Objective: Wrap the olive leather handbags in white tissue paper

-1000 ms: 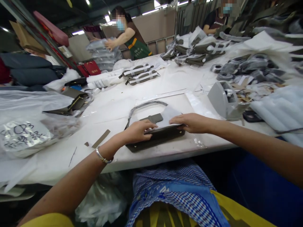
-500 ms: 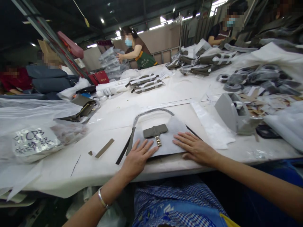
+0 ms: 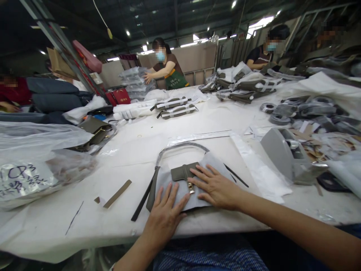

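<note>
An olive handbag (image 3: 180,173) lies flat near the front edge of the white table (image 3: 135,150), wrapped in grey protective sheet, its curved handle (image 3: 182,146) pointing away from me. My left hand (image 3: 165,214) lies flat and open on the lower left of the wrapped bag. Fingers spread, my right hand (image 3: 216,187) rests flat on the right part, fingertips touching the olive flap by the metal clasp (image 3: 191,186). A dark strap (image 3: 142,199) sticks out at the bag's left.
A grey tape dispenser (image 3: 284,154) stands at the right, beside a white foam strip (image 3: 258,169). Clear plastic bags (image 3: 36,158) fill the left. An olive strip (image 3: 117,194) lies left of the bag. Wrapped bags (image 3: 176,107) are stacked farther back. Other people work at the far side.
Both hands went from gripping the bag's lower edge to lying flat on top of it. The bag now lies flat with its flap and clasp showing. My view has tilted up.
</note>
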Action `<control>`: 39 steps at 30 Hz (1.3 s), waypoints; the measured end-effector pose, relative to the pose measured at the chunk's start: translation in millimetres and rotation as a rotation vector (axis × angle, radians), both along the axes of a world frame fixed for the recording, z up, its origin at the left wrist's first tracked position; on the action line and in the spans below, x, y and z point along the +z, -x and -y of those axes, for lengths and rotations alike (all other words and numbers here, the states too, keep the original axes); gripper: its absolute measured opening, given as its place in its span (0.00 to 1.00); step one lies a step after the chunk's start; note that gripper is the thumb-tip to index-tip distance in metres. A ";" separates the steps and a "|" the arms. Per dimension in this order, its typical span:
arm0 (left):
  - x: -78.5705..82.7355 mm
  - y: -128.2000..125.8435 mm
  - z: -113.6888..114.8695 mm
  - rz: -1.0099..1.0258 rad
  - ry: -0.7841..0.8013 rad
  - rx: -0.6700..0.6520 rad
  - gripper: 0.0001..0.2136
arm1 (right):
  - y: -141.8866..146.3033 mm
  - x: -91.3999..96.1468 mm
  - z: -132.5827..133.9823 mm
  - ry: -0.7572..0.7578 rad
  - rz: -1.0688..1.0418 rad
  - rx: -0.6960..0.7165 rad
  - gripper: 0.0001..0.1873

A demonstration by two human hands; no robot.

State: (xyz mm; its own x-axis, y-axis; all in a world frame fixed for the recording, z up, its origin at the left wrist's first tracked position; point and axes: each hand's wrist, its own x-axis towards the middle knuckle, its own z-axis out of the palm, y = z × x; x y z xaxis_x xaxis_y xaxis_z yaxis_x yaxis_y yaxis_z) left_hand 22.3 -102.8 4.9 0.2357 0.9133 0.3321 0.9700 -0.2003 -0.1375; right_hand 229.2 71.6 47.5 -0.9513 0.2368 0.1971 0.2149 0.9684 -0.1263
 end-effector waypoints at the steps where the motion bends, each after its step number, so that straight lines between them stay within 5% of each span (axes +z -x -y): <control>1: 0.4 -0.6 1.1 0.009 0.003 -0.005 0.27 | -0.8 -7.9 -0.4 0.012 0.003 -0.005 0.31; 7: 34.7 13.3 -6.4 0.223 0.125 -0.003 0.20 | -5.5 -20.7 1.2 0.028 -0.018 -0.019 0.32; 13: 83.8 55.3 -74.9 0.451 0.246 0.362 0.20 | -4.1 -19.6 -0.7 0.030 -0.013 -0.019 0.31; 19: 70.2 88.9 -125.2 0.546 0.497 0.384 0.21 | -4.9 -22.2 -1.5 0.055 -0.036 -0.036 0.32; 23: 57.9 94.6 -122.0 0.588 0.489 0.474 0.22 | -4.2 -21.8 -3.0 0.082 -0.022 -0.025 0.31; 27: 64.7 87.8 -114.1 0.474 0.407 0.557 0.22 | -4.9 -16.6 -3.8 0.130 -0.017 -0.023 0.30; 31: 90.2 63.8 -112.5 0.375 0.303 0.387 0.18 | -6.9 -9.1 -2.5 0.210 0.010 -0.019 0.31; 34: 95.5 33.1 -105.7 0.289 0.209 0.069 0.17 | -8.0 -6.4 -3.4 0.239 0.012 -0.004 0.33; 36: 80.8 14.0 -95.2 0.224 0.150 -0.160 0.18 | -9.9 -6.1 -4.0 0.230 -0.003 -0.021 0.33; 39: 33.2 2.9 -78.4 0.045 -0.075 -0.363 0.28 | -13.7 -8.0 -1.9 0.150 -0.025 -0.055 0.33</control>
